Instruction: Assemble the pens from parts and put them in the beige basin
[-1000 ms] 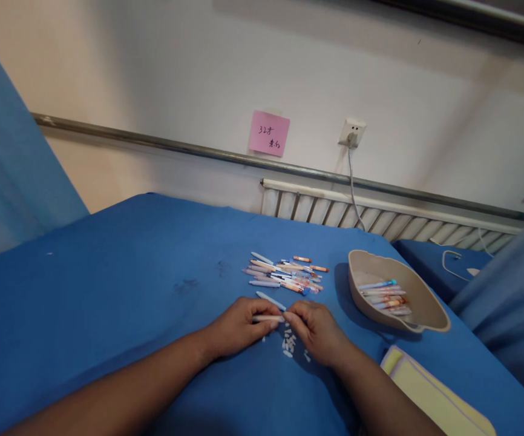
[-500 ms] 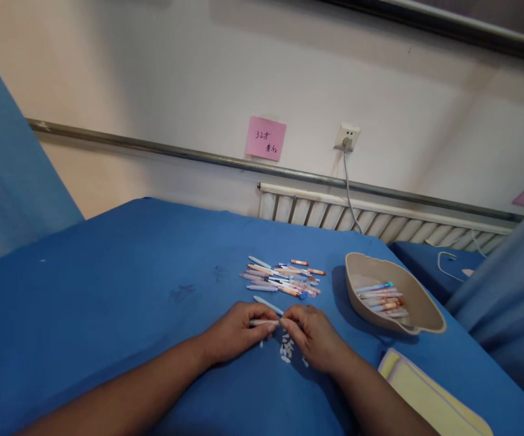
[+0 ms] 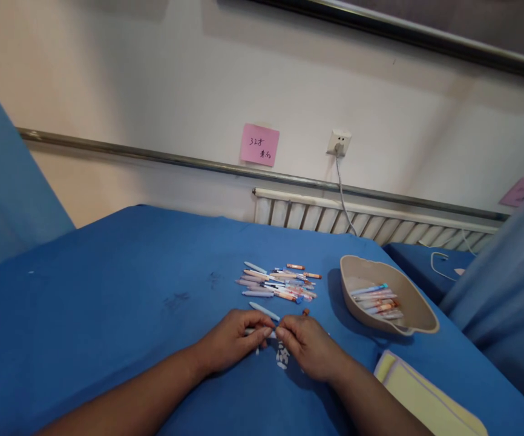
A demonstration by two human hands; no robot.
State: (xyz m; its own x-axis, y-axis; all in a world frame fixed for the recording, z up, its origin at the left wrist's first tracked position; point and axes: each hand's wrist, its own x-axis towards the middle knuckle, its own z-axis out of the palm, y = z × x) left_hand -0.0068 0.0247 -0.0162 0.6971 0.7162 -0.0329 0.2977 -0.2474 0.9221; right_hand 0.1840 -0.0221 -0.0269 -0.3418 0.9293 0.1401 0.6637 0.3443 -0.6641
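Observation:
My left hand [image 3: 231, 341] is closed around a slim pale pen barrel [image 3: 250, 332], which points to the right. My right hand [image 3: 310, 345] pinches at the barrel's right end, and the fingertips of both hands nearly meet. A brown end piece [image 3: 306, 312] sticks out behind my right knuckles; its other end is hidden by the hand. Just beyond my fingers lies a light blue pen barrel [image 3: 263, 310]. Small white pieces [image 3: 282, 356] are scattered on the blue cloth below my hands. Farther back is a loose pile of pens and pen parts [image 3: 278, 283].
A beige basin [image 3: 419, 309] with several pens [image 3: 377, 301] in it stands to the right. A folded yellow cloth [image 3: 425, 393] lies near my right forearm. Behind the blue-covered table [image 3: 121, 272] are a radiator [image 3: 311, 212], a metal rail and a plugged-in socket [image 3: 339, 143].
The view has tilted up slightly and shifted right. My right hand has turned a little, and a brown end piece now shows behind it. My left hand keeps hold of the barrel.

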